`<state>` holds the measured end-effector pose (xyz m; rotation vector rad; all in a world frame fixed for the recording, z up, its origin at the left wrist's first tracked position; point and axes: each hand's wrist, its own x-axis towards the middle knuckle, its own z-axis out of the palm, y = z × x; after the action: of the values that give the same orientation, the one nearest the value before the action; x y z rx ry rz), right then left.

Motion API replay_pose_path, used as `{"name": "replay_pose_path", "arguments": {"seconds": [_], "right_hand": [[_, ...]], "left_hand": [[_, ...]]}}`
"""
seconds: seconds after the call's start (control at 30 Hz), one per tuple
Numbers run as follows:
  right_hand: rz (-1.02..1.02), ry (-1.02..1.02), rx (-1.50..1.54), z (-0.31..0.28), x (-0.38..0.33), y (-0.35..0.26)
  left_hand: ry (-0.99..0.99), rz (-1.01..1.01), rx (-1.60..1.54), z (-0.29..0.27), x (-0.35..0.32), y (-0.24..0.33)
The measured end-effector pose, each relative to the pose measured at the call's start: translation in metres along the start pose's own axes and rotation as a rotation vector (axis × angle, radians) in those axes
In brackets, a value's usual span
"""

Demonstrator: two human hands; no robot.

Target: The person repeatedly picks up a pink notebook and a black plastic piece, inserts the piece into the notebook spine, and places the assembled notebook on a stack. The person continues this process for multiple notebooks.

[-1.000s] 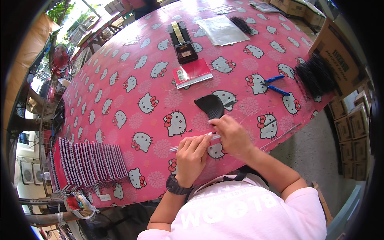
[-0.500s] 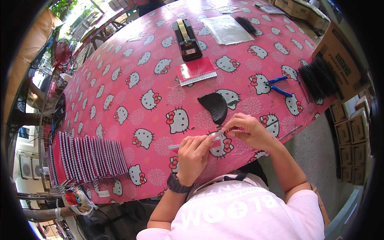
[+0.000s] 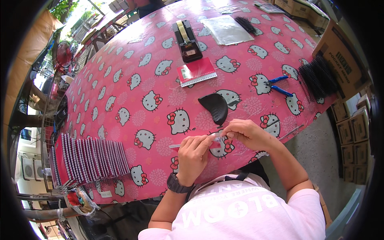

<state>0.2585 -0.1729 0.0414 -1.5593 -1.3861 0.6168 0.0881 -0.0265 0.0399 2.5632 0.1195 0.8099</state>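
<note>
Close to the table's near edge, my left hand (image 3: pixel 193 150) is closed over a thin pink-covered notebook (image 3: pixel 174 146), its pale edge sticking out to the left of my fingers. My right hand (image 3: pixel 245 133) pinches at the notebook's right end, where small loops of a spiral binding coil (image 3: pixel 222 139) show between my two hands. My fingers hide most of the coil and notebook. Just beyond them lies a black curved pad (image 3: pixel 215 107). A finished-looking red spiral notebook (image 3: pixel 197 72) rests farther off, in front of a black tape dispenser (image 3: pixel 187 42).
Many stacked spiral notebooks (image 3: pixel 92 160) stand at the left. Blue-handled pliers (image 3: pixel 279 85) lie to the right, near a bundle of black coils (image 3: pixel 318 78) by a cardboard box (image 3: pixel 344 64). Clear plastic sleeves (image 3: pixel 227 30) and more black coils (image 3: pixel 245 25) lie at the back.
My right hand has shifted slightly down and left, its fingers closer together. The notebook has tipped, so less of its pink cover shows. My left hand stays in place.
</note>
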Motion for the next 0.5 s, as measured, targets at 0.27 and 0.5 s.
{"name": "replay_pose_path", "arguments": {"seconds": [0.27,0.5], "right_hand": [[-0.075,0.032,-0.088,-0.003,0.004,-0.008],[0.021,-0.029,-0.033,0.002,0.004,0.003]], "left_hand": [[0.02,-0.033,-0.008,0.0,0.003,0.002],[0.025,-0.037,-0.008,0.002,0.001,0.003]]}}
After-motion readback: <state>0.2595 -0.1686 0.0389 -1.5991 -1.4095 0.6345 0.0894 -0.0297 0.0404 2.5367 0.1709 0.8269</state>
